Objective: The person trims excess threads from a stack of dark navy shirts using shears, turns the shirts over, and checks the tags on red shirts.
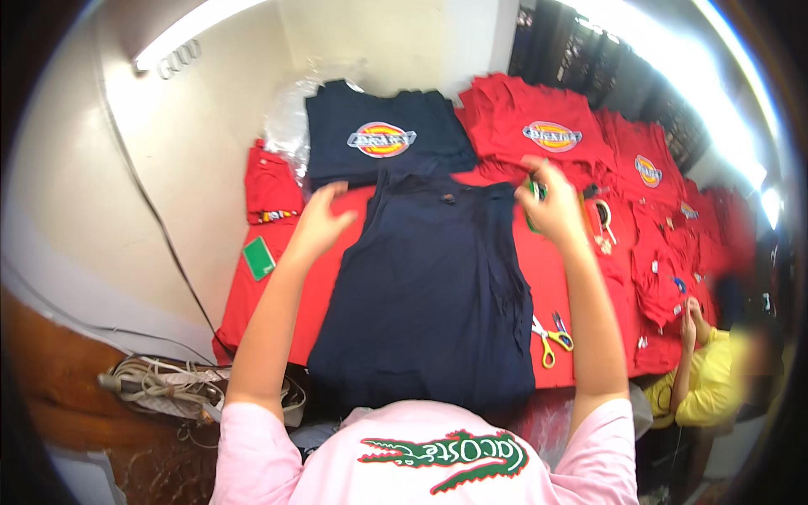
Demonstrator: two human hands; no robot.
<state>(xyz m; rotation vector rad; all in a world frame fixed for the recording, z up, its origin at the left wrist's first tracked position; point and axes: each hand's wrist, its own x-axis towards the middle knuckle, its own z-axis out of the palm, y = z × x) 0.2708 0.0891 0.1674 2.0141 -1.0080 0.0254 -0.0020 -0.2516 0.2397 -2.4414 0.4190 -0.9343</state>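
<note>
A dark navy sleeveless shirt [425, 286] lies spread out in front of me, its neck end away from me and its lower edge close to my body. My left hand [322, 223] hovers beside its upper left side, fingers apart and holding nothing. Past its upper right corner, my right hand [551, 202] is raised with thumb and fingers spread. A green object [534, 220] shows behind that hand, partly hidden; its kind is unclear. Yellow-handled scissors [549, 341] lie right of the shirt, with a small snipper-like tool [559, 321] beside them.
Stacks of navy shirts [383, 139] and red shirts [539, 126] with printed emblems line the far side of the red-covered table [551, 282]. A green card [258, 257] lies at left. Coiled cords [160, 383] hang beside the table. A person in yellow [711, 379] works at right.
</note>
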